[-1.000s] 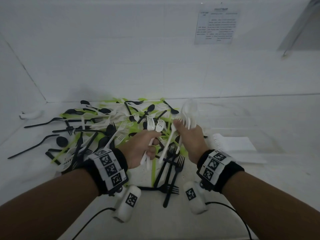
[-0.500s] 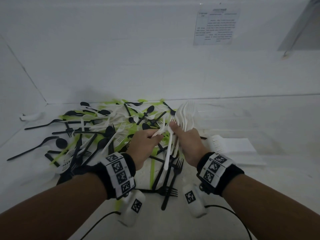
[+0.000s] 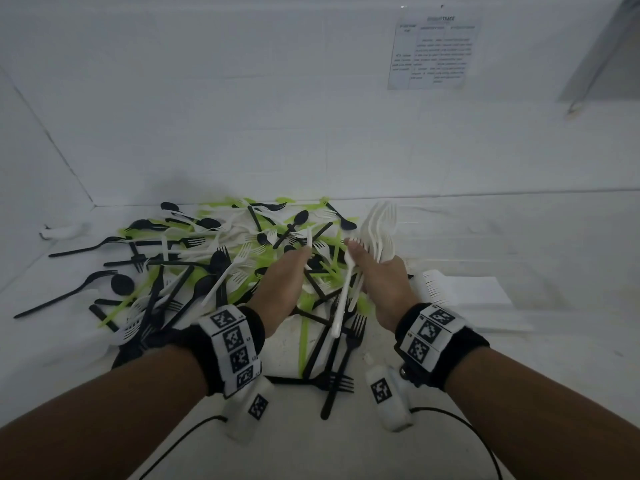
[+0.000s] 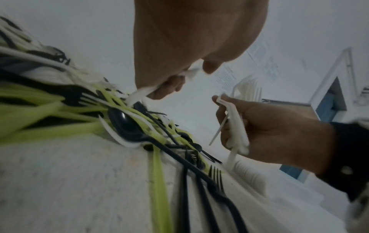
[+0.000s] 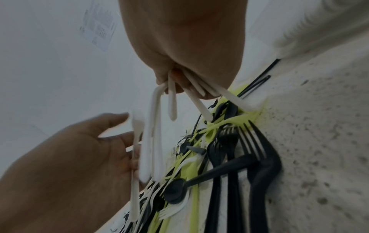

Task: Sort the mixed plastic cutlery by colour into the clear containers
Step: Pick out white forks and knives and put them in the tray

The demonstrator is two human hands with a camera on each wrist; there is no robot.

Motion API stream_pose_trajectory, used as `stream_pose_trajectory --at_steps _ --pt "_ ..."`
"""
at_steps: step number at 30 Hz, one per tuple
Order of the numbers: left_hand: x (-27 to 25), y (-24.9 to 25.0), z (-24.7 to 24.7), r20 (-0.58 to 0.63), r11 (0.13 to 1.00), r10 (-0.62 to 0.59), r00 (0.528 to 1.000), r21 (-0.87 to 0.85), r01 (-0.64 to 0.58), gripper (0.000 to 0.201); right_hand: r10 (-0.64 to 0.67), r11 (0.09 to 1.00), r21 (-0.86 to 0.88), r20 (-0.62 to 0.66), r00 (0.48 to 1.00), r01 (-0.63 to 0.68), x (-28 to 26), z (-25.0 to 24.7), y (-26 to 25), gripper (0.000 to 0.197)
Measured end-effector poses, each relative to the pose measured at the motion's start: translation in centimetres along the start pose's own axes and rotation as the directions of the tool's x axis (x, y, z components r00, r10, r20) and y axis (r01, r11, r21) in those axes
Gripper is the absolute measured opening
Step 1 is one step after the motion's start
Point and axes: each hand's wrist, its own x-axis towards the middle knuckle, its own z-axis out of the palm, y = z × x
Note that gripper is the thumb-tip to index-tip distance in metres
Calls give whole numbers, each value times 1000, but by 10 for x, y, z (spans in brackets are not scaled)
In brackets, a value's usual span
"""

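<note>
A mixed pile of black, white and lime-green plastic cutlery (image 3: 214, 258) lies on the white table. My left hand (image 3: 304, 251) is over the middle of the pile, thumb and fingers pinching one white piece of cutlery (image 4: 139, 94) that stands up out of it. Just to its right, my right hand (image 3: 360, 251) grips a bunch of white forks (image 3: 379, 230) with tines up and handles (image 5: 153, 126) hanging below the fist. A flat pale container (image 3: 478, 289) lies right of that hand, white fork tines showing at its left end.
Several black forks (image 3: 346, 358) and a green piece lie nearest me, between my wrists. The white back wall carries a printed sheet (image 3: 434, 51). A small white object (image 3: 62, 232) sits at the far left. Cables trail from the wrist cameras (image 3: 249, 410).
The left hand carried two white forks over to the right hand's bunch, no longer holds them, and has reached forward into the pile, pinching another white piece. The right hand stayed put.
</note>
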Motion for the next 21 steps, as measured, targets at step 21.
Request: stream_pose_trajectory --at_steps 21 --pt "-13 13 13 259 941 -61 964 -306 142 13 -31 998 -44 225 974 42 -35 19 -13 33"
